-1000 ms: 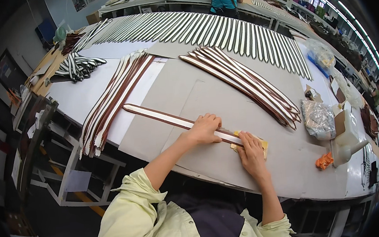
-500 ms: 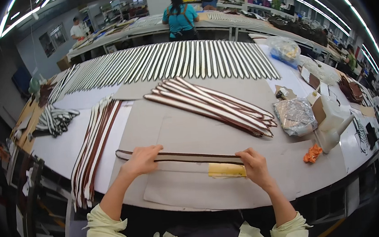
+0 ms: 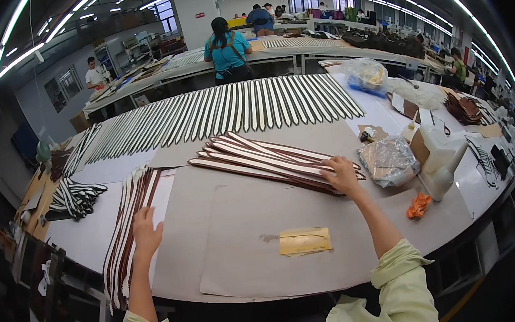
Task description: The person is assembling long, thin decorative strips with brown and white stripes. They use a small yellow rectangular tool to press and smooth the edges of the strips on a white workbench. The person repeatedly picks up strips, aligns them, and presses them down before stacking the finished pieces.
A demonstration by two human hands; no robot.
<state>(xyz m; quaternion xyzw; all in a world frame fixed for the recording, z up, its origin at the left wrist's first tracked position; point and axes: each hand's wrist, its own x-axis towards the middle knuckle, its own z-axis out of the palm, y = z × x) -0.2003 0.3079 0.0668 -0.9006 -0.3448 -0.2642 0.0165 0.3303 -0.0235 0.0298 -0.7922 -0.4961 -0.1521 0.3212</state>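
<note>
My right hand (image 3: 344,176) is at the right end of a pile of brown-and-white strips (image 3: 257,160). Its fingers are bent down around a strip there, and the hand covers part of the pile's end. My left hand (image 3: 146,231) is at the right side of a second bundle of brown-and-white strips (image 3: 121,238), which runs down toward the table's front edge. That hand's fingers are stretched and slightly apart, with nothing visible in them. Between my arms, a yellow paper piece (image 3: 305,241) lies on the grey board (image 3: 235,265).
Black-and-white strips (image 3: 223,110) lie side by side at the back, with a small heap (image 3: 73,197) at the left. To the right are a plastic-wrapped packet (image 3: 389,161), a white bottle (image 3: 440,177) and an orange crumpled piece (image 3: 418,206). A person in turquoise (image 3: 229,51) stands beyond.
The dark-edged strip stretched between my hands is gone from them. My left hand has moved left to the bundle; my right hand has moved up to the pile. The view has tilted upward.
</note>
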